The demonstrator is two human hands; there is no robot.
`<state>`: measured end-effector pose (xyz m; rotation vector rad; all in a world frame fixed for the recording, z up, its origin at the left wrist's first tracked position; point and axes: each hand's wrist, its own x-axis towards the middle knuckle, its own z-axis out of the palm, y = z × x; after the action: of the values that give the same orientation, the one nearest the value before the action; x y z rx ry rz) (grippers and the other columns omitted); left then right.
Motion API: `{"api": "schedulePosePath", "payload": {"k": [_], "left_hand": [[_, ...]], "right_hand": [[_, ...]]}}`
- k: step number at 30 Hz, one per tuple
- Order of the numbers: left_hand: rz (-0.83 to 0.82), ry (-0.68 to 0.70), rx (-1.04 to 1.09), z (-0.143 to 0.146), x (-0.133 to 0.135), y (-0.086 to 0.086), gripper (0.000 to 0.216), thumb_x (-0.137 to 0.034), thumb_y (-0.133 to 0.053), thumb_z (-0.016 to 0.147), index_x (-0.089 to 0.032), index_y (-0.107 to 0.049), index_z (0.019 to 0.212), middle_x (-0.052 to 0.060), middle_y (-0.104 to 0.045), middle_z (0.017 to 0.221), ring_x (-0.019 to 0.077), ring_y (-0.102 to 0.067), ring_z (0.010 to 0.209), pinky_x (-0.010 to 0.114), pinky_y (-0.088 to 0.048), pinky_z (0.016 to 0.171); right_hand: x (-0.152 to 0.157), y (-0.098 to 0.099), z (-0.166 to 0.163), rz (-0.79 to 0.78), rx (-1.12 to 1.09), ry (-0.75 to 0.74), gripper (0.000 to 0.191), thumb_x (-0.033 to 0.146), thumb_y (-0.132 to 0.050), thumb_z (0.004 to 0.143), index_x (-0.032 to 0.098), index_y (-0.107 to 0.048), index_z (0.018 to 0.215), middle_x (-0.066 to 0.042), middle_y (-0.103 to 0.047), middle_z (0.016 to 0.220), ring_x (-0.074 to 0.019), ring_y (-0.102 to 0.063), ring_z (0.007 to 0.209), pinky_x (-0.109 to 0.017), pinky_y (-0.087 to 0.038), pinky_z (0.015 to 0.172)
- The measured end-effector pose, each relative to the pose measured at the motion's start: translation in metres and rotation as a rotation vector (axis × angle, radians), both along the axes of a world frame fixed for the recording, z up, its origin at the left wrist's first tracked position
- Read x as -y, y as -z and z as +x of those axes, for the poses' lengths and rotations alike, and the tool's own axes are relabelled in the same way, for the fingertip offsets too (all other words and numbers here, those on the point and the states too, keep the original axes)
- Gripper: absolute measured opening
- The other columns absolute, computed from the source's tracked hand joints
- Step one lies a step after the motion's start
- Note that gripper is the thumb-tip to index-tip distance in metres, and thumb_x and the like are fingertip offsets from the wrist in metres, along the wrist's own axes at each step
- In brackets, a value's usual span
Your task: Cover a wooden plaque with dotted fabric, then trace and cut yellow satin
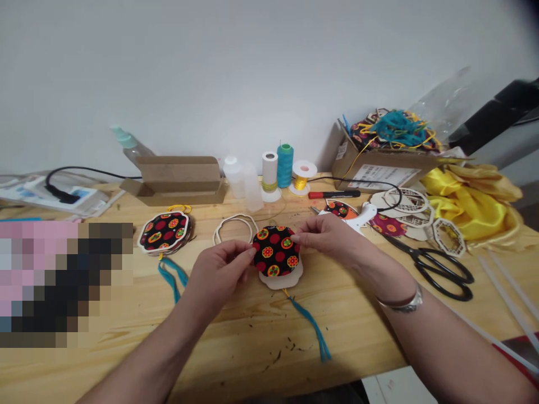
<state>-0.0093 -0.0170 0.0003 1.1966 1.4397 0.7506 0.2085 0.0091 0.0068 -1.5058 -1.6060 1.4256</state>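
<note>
Both my hands hold a round fabric piece (275,251), black with red and orange dots, over a pale wooden backing (281,279) on the wooden table (252,336). My left hand (219,269) pinches its left edge. My right hand (326,235) pinches its right edge; a silver bracelet (402,303) sits on that wrist. A teal tassel (314,328) on a yellow cord trails from under the piece toward me.
A stack of finished dotted pieces (165,232) and an empty wooden ring (234,228) lie to the left. Black scissors (440,264), wooden cut-outs (406,202), yellow cloth (471,202) and a cardboard box of pieces (379,168) are at the right. Thread spools (285,164) and bottles (242,179) stand behind.
</note>
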Motion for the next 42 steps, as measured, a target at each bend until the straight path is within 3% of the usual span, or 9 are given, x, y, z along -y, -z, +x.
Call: {"api": "schedulePosePath", "payload": {"k": [6, 13, 23, 42], "left_hand": [[0.111, 0.085, -0.201, 0.000, 0.001, 0.005, 0.021, -0.038, -0.062, 0.073, -0.019, -0.066, 0.063, -0.008, -0.043, 0.037, 0.0074, -0.031, 0.035, 0.021, -0.022, 0.037], [0.156, 0.137, -0.339, 0.000, 0.002, 0.003, 0.022, -0.037, -0.059, 0.073, -0.020, -0.067, 0.064, -0.003, -0.063, 0.058, 0.0127, -0.051, 0.053, 0.022, -0.035, 0.049], [0.244, 0.218, -0.532, 0.002, 0.005, 0.004, 0.022, -0.035, -0.055, 0.074, -0.021, -0.067, 0.064, -0.003, -0.060, 0.052, 0.0136, -0.050, 0.050, 0.024, -0.034, 0.048], [0.299, 0.253, -0.646, 0.003, 0.005, 0.006, 0.020, -0.032, -0.054, 0.075, -0.023, -0.066, 0.062, -0.004, -0.062, 0.050, 0.0138, -0.051, 0.046, 0.025, -0.034, 0.049]], "right_hand": [[-0.002, 0.000, 0.004, 0.002, 0.156, -0.029, 0.026, 0.035, -0.065, 0.072, 0.017, -0.057, 0.056, 0.003, -0.050, 0.053, -0.0094, -0.039, 0.052, -0.026, -0.027, 0.051], [-0.001, -0.003, 0.003, -0.022, 0.201, -0.033, 0.022, 0.034, -0.065, 0.072, 0.016, -0.062, 0.059, 0.002, -0.053, 0.054, -0.0099, -0.041, 0.053, -0.026, -0.029, 0.051], [-0.001, 0.000, 0.001, 0.008, 0.275, -0.064, 0.019, 0.029, -0.065, 0.073, 0.015, -0.062, 0.059, 0.001, -0.057, 0.055, -0.0104, -0.046, 0.053, -0.025, -0.032, 0.050], [-0.002, 0.010, 0.001, 0.061, 0.354, -0.097, 0.019, 0.032, -0.067, 0.072, 0.016, -0.066, 0.064, -0.002, -0.066, 0.060, -0.0122, -0.052, 0.054, -0.025, -0.034, 0.047]]}}
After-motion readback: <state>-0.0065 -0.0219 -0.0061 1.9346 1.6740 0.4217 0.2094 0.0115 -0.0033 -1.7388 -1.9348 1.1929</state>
